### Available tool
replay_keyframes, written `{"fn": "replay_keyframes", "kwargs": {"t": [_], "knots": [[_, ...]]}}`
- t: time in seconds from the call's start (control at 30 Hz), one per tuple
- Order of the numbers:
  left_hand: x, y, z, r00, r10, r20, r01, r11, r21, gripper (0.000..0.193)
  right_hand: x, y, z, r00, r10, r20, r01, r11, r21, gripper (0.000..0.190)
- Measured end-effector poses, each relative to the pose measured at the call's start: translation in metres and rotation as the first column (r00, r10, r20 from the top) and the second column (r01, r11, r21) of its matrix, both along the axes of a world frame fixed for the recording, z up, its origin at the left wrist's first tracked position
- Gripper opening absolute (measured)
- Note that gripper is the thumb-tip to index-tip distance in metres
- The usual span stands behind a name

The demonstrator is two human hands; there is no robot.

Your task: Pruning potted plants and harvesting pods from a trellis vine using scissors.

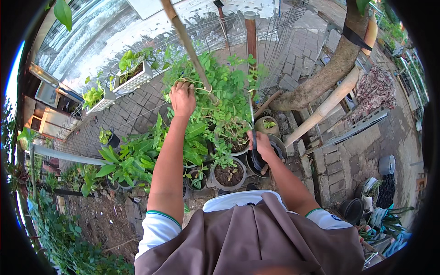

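Observation:
My left hand is at the left side of a bushy green climbing plant, its fingers curled around thin vine stems. Beside the plant's right edge, my right hand grips a long-bladed cutting tool by its dark handle. The metal blade points away from me, along the leaves; whether it is a knife or scissors I cannot tell. A wooden stake rises through the foliage. The plant grows from a soil-filled pot, and a smaller round pot stands nearer me. Leaves hide the left fingertips.
Broad-leaved potted plants stand to the left. A wire fence runs behind, with white planters beyond it. At right are a curved tree trunk, a leaning bamboo pole and a metal ladder. A dark pot lies below my right hand.

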State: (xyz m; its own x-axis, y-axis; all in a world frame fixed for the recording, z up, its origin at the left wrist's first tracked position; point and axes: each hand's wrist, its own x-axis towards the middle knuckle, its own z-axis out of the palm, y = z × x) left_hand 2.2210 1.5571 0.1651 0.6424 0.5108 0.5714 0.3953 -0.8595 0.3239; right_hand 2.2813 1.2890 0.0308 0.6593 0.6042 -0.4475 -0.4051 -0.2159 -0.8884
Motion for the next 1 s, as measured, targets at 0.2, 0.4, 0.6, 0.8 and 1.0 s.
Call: {"fn": "replay_keyframes", "kwargs": {"t": [0.2, 0.4, 0.6, 0.8, 1.0], "knots": [[0.021, -0.021, 0.008, 0.986, -0.151, 0.072, 0.150, 0.988, 0.017, 0.019, -0.017, -0.012, -0.035, 0.876, 0.066, 0.478, 0.017, 0.986, -0.167, 0.032], [0.012, -0.038, 0.025, 0.907, -0.417, 0.061, 0.421, 0.899, -0.124, 0.028, -0.044, 0.003, 0.010, 0.627, 0.526, 0.575, -0.284, 0.842, -0.459, 0.050], [-0.014, -0.065, 0.070, 0.875, -0.459, 0.155, 0.484, 0.837, -0.255, 0.021, -0.018, 0.070, 0.048, 0.957, 0.214, 0.193, -0.179, 0.966, -0.186, 0.046], [-0.046, -0.019, 0.042, 0.790, 0.135, 0.598, 0.352, 0.700, -0.622, 0.027, -0.018, 0.073, 0.059, 0.981, -0.195, -0.004, 0.193, 0.965, 0.177, 0.035], [-0.043, 0.025, -0.058, 0.945, 0.173, 0.279, 0.076, 0.712, -0.699, 0.022, -0.040, 0.030, 0.026, 0.913, -0.407, -0.008, 0.387, 0.861, 0.329, 0.032]]}}
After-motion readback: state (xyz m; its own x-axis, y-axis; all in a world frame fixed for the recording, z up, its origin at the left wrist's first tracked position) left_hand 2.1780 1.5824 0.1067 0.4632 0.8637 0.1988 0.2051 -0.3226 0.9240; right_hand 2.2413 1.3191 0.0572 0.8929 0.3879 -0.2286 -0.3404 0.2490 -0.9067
